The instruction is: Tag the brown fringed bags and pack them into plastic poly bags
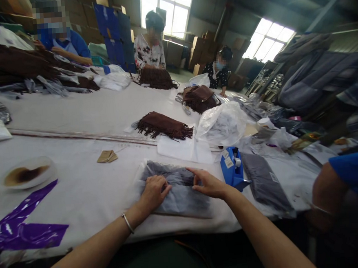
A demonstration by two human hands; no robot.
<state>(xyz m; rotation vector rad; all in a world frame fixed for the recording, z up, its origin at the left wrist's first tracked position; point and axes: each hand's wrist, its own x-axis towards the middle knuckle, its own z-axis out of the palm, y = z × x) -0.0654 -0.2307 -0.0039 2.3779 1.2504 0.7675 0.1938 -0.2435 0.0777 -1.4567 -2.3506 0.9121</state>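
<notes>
Left hand (pixel 154 193) open, palm flat on grey fabric (pixel 184 203) inside a clear plastic bag (pixel 141 173); right hand (pixel 208 183) spread on it, gripping nothing; blue tape dispenser (pixel 233 169) just beside.

On the table (pixel 79 198) before us, our left hand (pixel 154 193) and right hand (pixel 208 183) lie on a plastic packet (pixel 180 201). To its right stand a tape dispenser (pixel 233 169), then another packet (pixel 264 183). A dish (pixel 28 173) sits well left. Behind our packet lie a fringed bag (pixel 164 126) and, right of that, a plastic sack (pixel 221 125).
</notes>
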